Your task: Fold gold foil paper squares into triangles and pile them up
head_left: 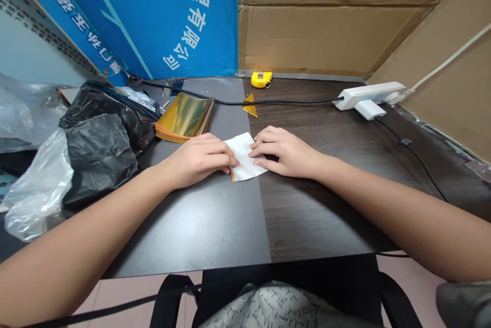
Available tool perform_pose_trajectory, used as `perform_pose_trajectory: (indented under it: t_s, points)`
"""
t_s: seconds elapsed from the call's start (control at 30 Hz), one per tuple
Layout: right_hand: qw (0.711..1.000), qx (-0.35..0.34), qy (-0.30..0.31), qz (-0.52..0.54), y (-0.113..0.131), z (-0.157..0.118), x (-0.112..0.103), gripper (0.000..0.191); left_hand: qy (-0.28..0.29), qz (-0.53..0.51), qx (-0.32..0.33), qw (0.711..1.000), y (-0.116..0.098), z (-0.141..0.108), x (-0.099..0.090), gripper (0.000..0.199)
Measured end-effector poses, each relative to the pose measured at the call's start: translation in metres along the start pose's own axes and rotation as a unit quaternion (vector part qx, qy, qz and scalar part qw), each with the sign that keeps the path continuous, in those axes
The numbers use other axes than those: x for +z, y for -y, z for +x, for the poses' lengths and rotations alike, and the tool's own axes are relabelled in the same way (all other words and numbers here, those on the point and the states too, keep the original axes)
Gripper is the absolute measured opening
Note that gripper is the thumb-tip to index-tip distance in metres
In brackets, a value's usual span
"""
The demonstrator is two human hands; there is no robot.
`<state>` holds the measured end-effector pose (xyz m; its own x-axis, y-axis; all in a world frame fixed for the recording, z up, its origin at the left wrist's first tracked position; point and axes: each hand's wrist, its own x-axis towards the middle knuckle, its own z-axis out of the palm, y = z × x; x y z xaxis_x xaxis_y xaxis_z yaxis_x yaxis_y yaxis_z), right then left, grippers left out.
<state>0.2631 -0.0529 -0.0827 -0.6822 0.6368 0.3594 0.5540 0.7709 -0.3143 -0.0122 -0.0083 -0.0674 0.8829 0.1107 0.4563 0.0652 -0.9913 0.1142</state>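
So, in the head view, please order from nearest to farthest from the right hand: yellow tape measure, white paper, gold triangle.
1. White paper: under the right hand, to its left.
2. Gold triangle: ahead, slightly left.
3. Yellow tape measure: farther ahead, near the cardboard wall.

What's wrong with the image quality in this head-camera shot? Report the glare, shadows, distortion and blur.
In the head view, the wide lens splays the edges of the grey table panel, which carries a pale sheen; the stack of gold foil throws bright glare; soft shadows lie beneath the left hand and right hand; the white paper shows no obvious blur.
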Motion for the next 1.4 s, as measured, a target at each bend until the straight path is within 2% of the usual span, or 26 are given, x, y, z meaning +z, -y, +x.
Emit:
perform_pose_trajectory:
  t_s: [0.17, 0.3, 0.43, 0.57, 0.77, 0.9, 1.07, 1.4]
  points:
    - [0.999, -0.033, -0.02, 0.024, 0.0, 0.001, 0.001, 0.021, -0.008, -0.011, -0.011, 1.0, -0.001, 0.002, -0.003, 0.013]
    - [0.996, -0.048, -0.021, 0.07, 0.0, 0.002, 0.001, 0.021, -0.016, -0.001, -0.034, 0.999, -0.002, 0.003, 0.002, 0.019]
    - [0.994, -0.06, 0.007, 0.09, -0.004, 0.0, -0.003, 0.018, -0.064, 0.04, -0.067, 0.995, -0.008, 0.01, 0.012, 0.014]
    - [0.992, -0.063, 0.043, 0.1, -0.005, 0.0, -0.008, 0.019, -0.093, 0.101, -0.066, 0.988, -0.015, 0.018, 0.018, 0.012]
    - [0.992, -0.064, 0.034, 0.102, -0.006, -0.001, -0.008, 0.016, -0.057, 0.039, -0.038, 0.997, -0.02, 0.025, 0.021, 0.013]
    - [0.991, -0.073, 0.04, 0.109, -0.011, -0.004, -0.009, 0.016, -0.001, 0.019, -0.033, 0.999, -0.02, 0.023, 0.018, 0.015]
    - [0.987, -0.075, 0.028, 0.142, -0.019, -0.006, -0.008, 0.014, 0.066, 0.008, -0.037, 0.997, -0.018, 0.015, 0.015, 0.028]
    - [0.992, -0.051, 0.014, 0.117, -0.021, -0.009, -0.007, 0.015, 0.101, 0.015, -0.04, 0.994, -0.017, 0.012, 0.015, 0.037]
